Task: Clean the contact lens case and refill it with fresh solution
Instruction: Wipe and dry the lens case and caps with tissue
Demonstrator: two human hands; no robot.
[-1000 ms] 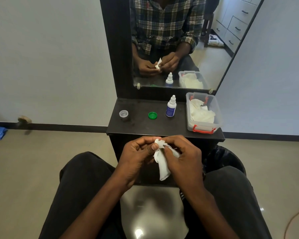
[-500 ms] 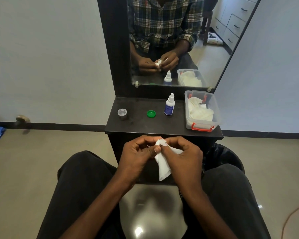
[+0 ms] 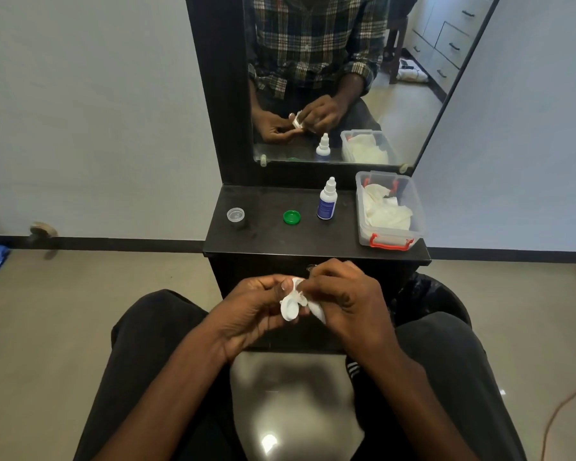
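Two hands are meeting above the lap, in front of the black shelf (image 3: 273,241). The left hand (image 3: 256,311) is pinching one white contact lens case (image 3: 290,307), its round well facing the camera, shallow and pale. The right hand (image 3: 343,301) is curling its fingers round one white tissue (image 3: 316,311) and pressing it against the case's upper end. On the shelf are standing one solution bottle (image 3: 327,203), white-capped with a blue label, one green cap (image 3: 292,217) lying flat, one small clear cap (image 3: 235,215) well to the left, and one clear plastic box (image 3: 409,224) with red latches, holding crumpled white tissues. One mirror (image 3: 413,94) behind is reflecting both hands.
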